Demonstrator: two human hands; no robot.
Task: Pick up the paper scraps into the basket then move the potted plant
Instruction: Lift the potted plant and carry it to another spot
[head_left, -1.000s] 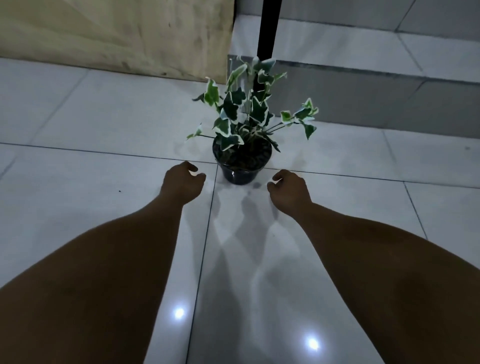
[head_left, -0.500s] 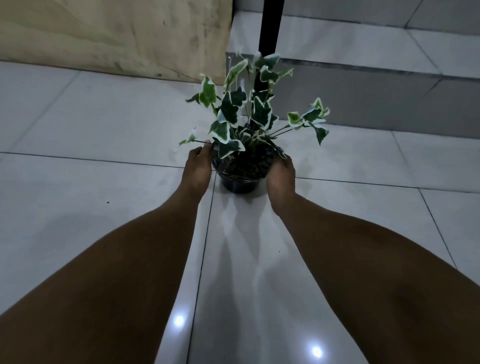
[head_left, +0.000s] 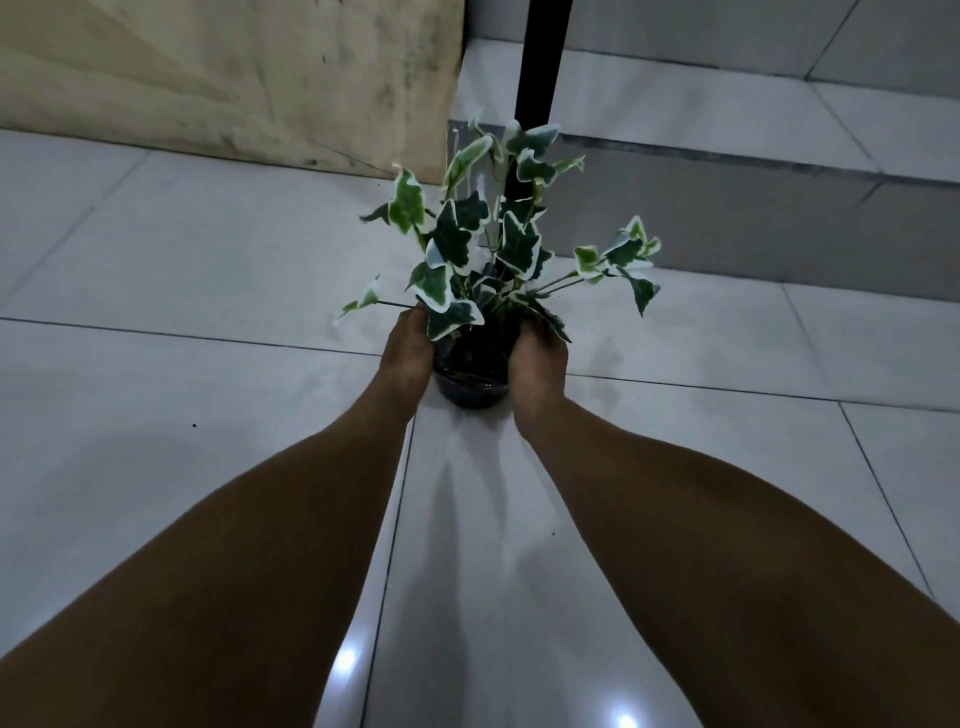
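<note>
A potted plant (head_left: 471, 387) with green, white-edged ivy leaves grows from a small dark pot on the pale tiled floor at the middle of the view. My left hand (head_left: 408, 348) presses against the pot's left side and my right hand (head_left: 536, 358) against its right side, so both hands clasp the pot. Leaves cover the fingertips. No paper scraps or basket are in view.
A black pole (head_left: 540, 57) rises just behind the plant. A raised tiled step (head_left: 727, 135) runs along the back right. A beige wooden board (head_left: 234, 78) stands at the back left. Glossy floor tiles (head_left: 156, 405) spread all around.
Both hands went from curled short of the pot to pressed against its two sides. The pot and plant appear closer and larger in view.
</note>
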